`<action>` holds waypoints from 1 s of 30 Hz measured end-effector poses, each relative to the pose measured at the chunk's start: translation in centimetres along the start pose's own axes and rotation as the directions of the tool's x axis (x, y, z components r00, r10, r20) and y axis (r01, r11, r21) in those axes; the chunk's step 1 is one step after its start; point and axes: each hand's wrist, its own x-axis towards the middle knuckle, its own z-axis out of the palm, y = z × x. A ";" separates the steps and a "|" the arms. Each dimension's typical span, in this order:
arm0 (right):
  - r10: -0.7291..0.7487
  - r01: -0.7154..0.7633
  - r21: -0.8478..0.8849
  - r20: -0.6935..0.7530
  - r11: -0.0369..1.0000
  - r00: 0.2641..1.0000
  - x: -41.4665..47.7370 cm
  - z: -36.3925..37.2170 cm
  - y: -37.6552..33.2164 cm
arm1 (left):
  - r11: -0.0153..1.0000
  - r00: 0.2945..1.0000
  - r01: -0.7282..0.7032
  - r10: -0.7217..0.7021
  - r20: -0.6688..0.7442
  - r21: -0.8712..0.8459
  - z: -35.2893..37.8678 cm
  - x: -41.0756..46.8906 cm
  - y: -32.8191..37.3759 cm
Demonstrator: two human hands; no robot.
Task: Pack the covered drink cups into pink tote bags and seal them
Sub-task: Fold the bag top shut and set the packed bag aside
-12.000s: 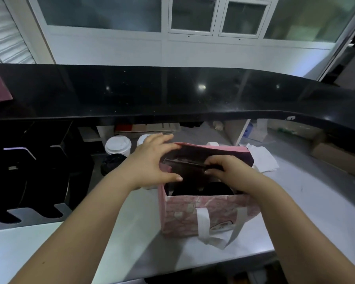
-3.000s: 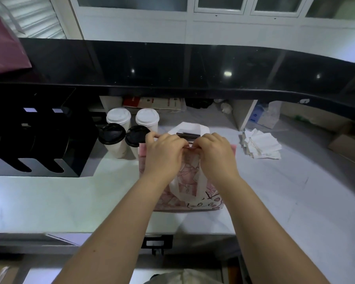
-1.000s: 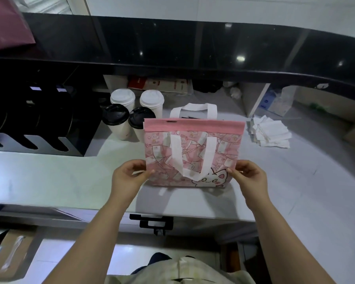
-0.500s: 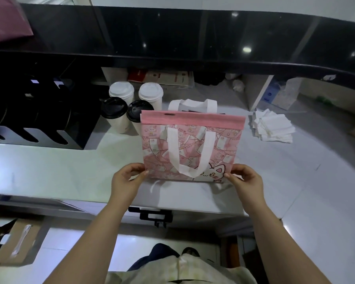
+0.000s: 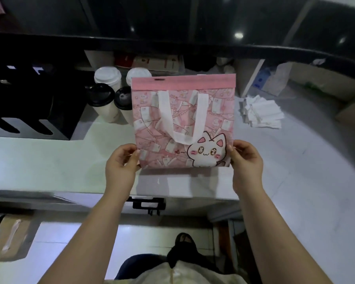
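Note:
A pink tote bag (image 5: pixel 182 111) with white handles and a cartoon cat hangs upright above the white counter, its top flap closed flat. My left hand (image 5: pixel 122 160) grips its lower left corner and my right hand (image 5: pixel 245 160) grips its lower right corner. Behind the bag's left edge stand several covered drink cups: two with black lids (image 5: pixel 100 94) in front and two with white lids (image 5: pixel 107 75) behind. What is inside the bag is hidden.
A black slotted rack (image 5: pixel 25 111) stands at the left. A pile of white napkins (image 5: pixel 262 114) lies at the right. A black raised ledge (image 5: pixel 172 44) runs across the back, with boxes (image 5: pixel 156 62) under it. The counter's front edge (image 5: pixel 70 194) is just below my hands.
The closed bag has risen off the counter and come nearer to me, still held by its two lower corners. The view has tilted further down.

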 end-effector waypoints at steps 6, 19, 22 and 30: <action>-0.108 0.113 0.035 -0.119 0.993 0.987 -4.6 0.2 -2.4 | 0.997 0.987 -0.036 0.045 0.152 -0.062 -0.4 0.8 2.4; -0.384 0.361 -0.133 -0.247 0.923 0.890 -16.4 -2.2 -15.3 | 0.971 0.824 -0.138 0.222 0.522 -0.195 5.2 -0.7 14.2; -0.409 0.383 -0.145 -0.354 0.912 0.841 -19.8 -4.8 -19.0 | 0.956 0.732 -0.170 0.285 0.618 -0.239 8.2 -4.2 17.9; -0.549 0.492 -0.273 -0.582 0.827 0.600 -30.6 -12.2 -25.3 | 0.931 0.462 -0.126 0.359 0.811 -0.341 14.2 -16.1 23.6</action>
